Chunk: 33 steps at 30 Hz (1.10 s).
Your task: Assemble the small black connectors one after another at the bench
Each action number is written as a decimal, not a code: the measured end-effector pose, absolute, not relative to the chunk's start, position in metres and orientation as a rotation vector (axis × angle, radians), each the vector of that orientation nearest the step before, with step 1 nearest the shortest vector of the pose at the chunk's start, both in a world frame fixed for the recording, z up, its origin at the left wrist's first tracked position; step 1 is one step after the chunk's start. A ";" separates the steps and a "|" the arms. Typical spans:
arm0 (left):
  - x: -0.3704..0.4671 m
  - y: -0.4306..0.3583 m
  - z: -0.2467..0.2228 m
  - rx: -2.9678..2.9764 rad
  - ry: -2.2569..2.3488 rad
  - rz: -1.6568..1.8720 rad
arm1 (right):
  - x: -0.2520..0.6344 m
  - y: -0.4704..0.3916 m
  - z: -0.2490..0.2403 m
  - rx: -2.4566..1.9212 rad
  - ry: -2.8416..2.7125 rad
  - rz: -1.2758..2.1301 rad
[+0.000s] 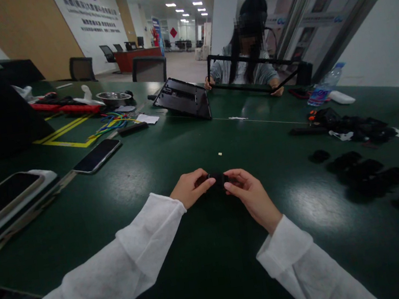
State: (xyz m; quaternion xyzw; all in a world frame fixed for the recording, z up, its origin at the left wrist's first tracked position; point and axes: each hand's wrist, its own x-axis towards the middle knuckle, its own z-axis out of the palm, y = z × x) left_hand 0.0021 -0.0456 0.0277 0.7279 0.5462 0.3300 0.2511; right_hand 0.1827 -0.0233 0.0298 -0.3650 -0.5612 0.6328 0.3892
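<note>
Between my two hands, just above the green table (169, 148), is a small black object (219, 179) whose kind I cannot make out. My left hand (191, 188) pinches its left end between thumb and fingers. From the other side, my right hand (252, 194) grips the right end with thumb and fingertips. The fingers cover both ends, so only the dark middle shows. A tiny pale piece (220, 154) lies on the table just beyond my hands.
Several black pieces (368, 173) and a dark pile (351, 123) lie at right near a water bottle (326, 84). Phones (98, 155), coloured cables (114, 122) and a metal bowl (114, 98) are at left. Across the table, beyond a black panel (183, 97), a person holds a black frame (250, 88).
</note>
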 end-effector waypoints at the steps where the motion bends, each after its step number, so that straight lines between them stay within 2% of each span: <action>1: 0.002 -0.045 0.027 1.980 1.494 0.893 | 0.183 -0.023 0.029 -0.923 -1.446 1.598; 9: 0.000 -0.038 0.019 2.059 1.478 0.930 | 0.179 -0.025 0.030 -0.803 -1.472 1.604; 20: 0.004 -0.046 0.020 2.001 1.362 1.068 | 0.180 -0.022 0.024 -0.913 -1.245 1.639; 33: 0.000 -0.042 0.023 2.113 1.483 0.892 | 0.181 -0.025 0.032 -0.891 -1.400 1.633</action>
